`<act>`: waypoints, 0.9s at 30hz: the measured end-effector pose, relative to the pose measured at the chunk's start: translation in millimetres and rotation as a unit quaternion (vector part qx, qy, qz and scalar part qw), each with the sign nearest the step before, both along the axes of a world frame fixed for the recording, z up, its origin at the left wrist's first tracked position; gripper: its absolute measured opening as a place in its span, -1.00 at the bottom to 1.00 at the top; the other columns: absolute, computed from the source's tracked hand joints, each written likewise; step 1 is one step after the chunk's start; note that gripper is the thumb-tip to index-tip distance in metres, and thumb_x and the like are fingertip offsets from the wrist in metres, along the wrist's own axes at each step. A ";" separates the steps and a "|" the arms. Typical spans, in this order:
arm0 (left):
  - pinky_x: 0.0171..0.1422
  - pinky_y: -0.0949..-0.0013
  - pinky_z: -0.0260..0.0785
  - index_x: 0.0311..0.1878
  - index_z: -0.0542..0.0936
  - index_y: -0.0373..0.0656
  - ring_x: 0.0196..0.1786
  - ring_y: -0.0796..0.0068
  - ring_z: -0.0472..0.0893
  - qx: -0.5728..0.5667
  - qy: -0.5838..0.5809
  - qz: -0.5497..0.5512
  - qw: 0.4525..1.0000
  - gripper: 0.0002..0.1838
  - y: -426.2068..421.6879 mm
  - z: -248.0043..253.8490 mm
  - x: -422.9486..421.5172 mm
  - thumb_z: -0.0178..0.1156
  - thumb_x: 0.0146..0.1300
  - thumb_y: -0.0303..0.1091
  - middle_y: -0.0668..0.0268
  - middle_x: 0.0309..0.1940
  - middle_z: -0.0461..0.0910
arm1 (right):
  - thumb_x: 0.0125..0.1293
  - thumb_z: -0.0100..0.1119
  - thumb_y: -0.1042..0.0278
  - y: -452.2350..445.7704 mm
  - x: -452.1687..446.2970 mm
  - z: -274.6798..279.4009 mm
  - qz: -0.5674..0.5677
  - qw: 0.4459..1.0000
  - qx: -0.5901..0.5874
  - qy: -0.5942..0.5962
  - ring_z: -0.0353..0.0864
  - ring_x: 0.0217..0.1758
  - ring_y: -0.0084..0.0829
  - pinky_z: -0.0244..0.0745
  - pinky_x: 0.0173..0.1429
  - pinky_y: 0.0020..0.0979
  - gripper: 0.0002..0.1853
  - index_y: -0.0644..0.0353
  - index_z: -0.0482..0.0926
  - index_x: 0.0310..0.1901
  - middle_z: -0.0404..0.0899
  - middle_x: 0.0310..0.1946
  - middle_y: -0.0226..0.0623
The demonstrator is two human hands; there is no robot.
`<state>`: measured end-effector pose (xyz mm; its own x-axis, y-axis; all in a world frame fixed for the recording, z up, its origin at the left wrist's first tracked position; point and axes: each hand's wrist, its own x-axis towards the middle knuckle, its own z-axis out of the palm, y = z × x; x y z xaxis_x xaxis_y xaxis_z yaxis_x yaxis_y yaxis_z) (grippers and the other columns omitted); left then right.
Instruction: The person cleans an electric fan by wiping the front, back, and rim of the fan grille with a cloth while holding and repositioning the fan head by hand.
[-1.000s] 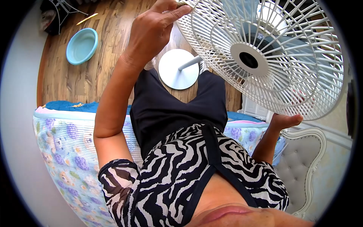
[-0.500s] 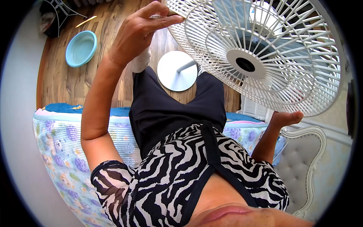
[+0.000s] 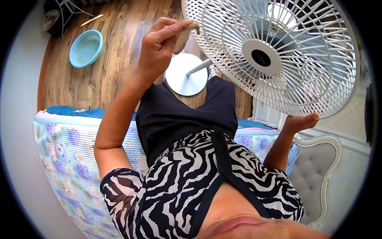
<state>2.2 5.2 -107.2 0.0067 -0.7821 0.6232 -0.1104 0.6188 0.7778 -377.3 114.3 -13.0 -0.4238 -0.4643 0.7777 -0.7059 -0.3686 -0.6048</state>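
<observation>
A white floor fan tilts toward me, its round slatted guard (image 3: 223, 59) filling the upper right. Blue blades show through the slats, and a thin pole runs down to a round white base (image 3: 185, 79) between my legs. My left hand (image 3: 159, 47) is closed on a light greyish cloth (image 3: 182, 43), pinched with a twisted tip sticking out at the guard's left edge. My right hand (image 3: 300, 122) is at the guard's lower rim, thumb along the front; its other fingers are hidden, and it appears to hold the rim.
A light-blue basin (image 3: 86, 48) stands on the wooden floor (image 3: 115, 51) at left, near a yellow stick (image 3: 92, 20). I sit on a bed with a floral quilted cover (image 3: 75, 159). A tufted headboard (image 3: 314, 171) rises at right, a metal-legged stand (image 3: 69, 12) at upper left.
My left hand has moved right and slightly down with the cloth, which now bunches behind the fingers. The fan guard has shifted slightly up; my right hand stays at its rim.
</observation>
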 end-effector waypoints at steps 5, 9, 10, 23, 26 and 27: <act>-0.19 0.65 0.38 0.07 0.60 -0.27 -0.28 0.70 0.53 0.112 0.191 0.025 0.975 -0.72 6.2 1.4 -22.4 0.18 0.30 -0.48 0.40 -0.24 0.59 | 0.34 -0.25 -0.39 1.2 -1.3 -0.6 -0.002 1.000 0.010 0.009 0.60 -0.03 -0.26 0.62 0.02 -0.24 -0.13 0.50 0.39 0.09 0.52 -0.02 0.00; -0.24 0.68 0.41 0.04 0.58 -0.38 -0.32 0.72 0.56 0.206 0.391 -0.036 0.896 -0.70 15.7 14.3 -38.5 0.22 0.28 -0.44 0.33 -0.29 0.65 | 0.33 -0.27 -0.41 1.0 0.0 -1.5 -0.013 1.000 0.002 0.010 0.60 -0.03 -0.24 0.61 0.03 -0.21 -0.12 0.51 0.39 0.08 0.52 -0.04 0.01; -0.23 0.68 0.41 0.03 0.58 -0.39 -0.32 0.73 0.56 0.221 0.430 -0.053 0.874 -0.70 17.6 15.8 -41.2 0.22 0.28 -0.44 0.32 -0.28 0.65 | 0.33 -0.27 -0.42 1.9 0.4 -1.3 -0.012 1.000 0.005 0.010 0.60 -0.03 -0.24 0.61 0.04 -0.20 -0.11 0.51 0.39 0.08 0.52 -0.04 0.02; -0.08 0.59 0.42 0.04 0.55 -0.38 -0.20 0.67 0.56 0.061 0.363 0.064 0.928 -0.71 0.1 11.4 -49.1 0.19 0.30 -0.44 0.33 -0.21 0.61 | 0.37 -0.37 -0.38 0.1 4.2 -0.1 -0.013 1.000 0.007 0.022 0.64 -0.07 -0.28 0.66 -0.08 -0.30 -0.10 0.57 0.36 0.11 0.54 -0.06 0.04; 0.01 0.54 0.43 0.05 0.56 -0.34 -0.13 0.57 0.58 -0.028 0.230 0.165 0.959 -0.72 -6.0 20.4 -42.3 0.18 0.28 -0.50 0.28 -0.12 0.59 | 0.37 -0.38 -0.38 -0.4 1.9 0.3 -0.013 0.999 0.007 0.038 0.64 -0.07 -0.28 0.66 -0.08 -0.30 -0.09 0.57 0.35 0.12 0.54 -0.06 0.04; 0.01 0.53 0.43 0.04 0.57 -0.32 -0.12 0.54 0.59 -0.064 0.173 0.207 0.961 -0.72 -10.0 22.4 -40.1 0.18 0.26 -0.53 0.28 -0.10 0.58 | 0.37 -0.38 -0.38 -0.5 -0.1 0.1 -0.010 0.999 0.009 0.044 0.64 -0.07 -0.28 0.66 -0.08 -0.30 -0.09 0.57 0.35 0.12 0.54 -0.06 0.04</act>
<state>-37.9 -4.8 -84.7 0.5252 -0.5853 0.6177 -0.1160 0.6699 0.7333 -377.3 113.8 -12.9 -0.3640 -0.4701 0.8041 -0.7641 -0.3430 -0.5464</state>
